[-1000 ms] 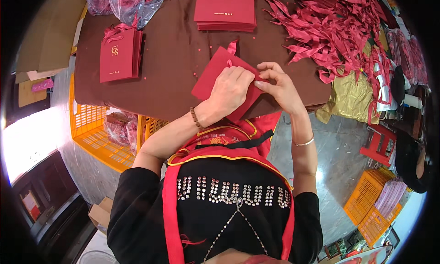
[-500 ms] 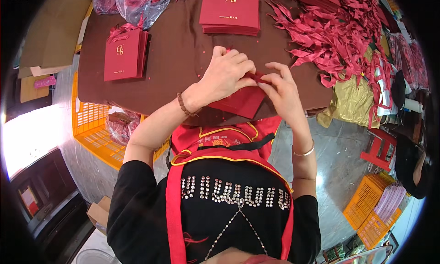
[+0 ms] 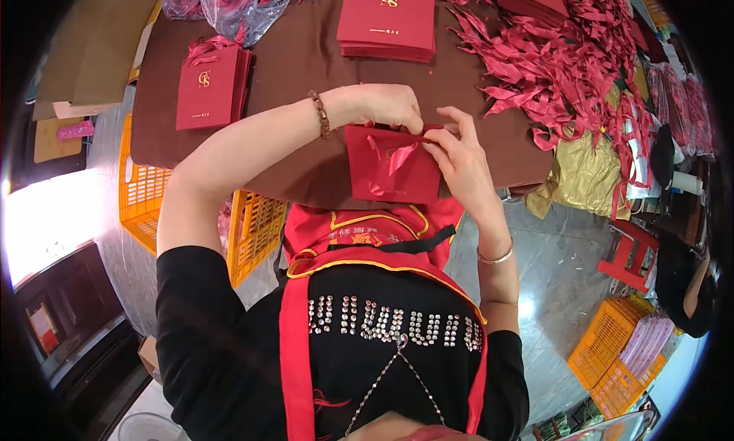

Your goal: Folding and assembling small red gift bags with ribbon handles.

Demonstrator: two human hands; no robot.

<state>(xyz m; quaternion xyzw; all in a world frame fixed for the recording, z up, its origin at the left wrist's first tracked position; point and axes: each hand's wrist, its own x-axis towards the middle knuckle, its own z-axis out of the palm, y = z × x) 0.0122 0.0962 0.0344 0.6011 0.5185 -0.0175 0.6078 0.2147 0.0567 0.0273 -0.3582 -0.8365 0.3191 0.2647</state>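
Note:
A small red paper gift bag [image 3: 365, 173] stands at the near table edge, its mouth toward the far side, with a pink-red ribbon [image 3: 396, 156] hanging loosely over its near face. My right hand [image 3: 459, 154] pinches the bag's top rim at its right corner, thumb and fingers closed on it. Bent over the far side of the rim is my left hand [image 3: 388, 104], its fingers curled together at the mouth. What those fingers hold is hidden behind the hand and the rim.
Finished-looking red bags [image 3: 208, 89] stand at left, and a stack of red bags [image 3: 388, 20] lies ahead. Many loose red ribbons [image 3: 550, 66] spread over the right side of the brown-covered table [image 3: 283, 154]. Orange crates [image 3: 260, 231] stand below left, beside gold wrapping [image 3: 579, 169] at right.
The bag has been turned so its ribboned face shows toward me. My left hand has swung round to the far side of its rim, elbow lifted outward; the right still pinches the corner.

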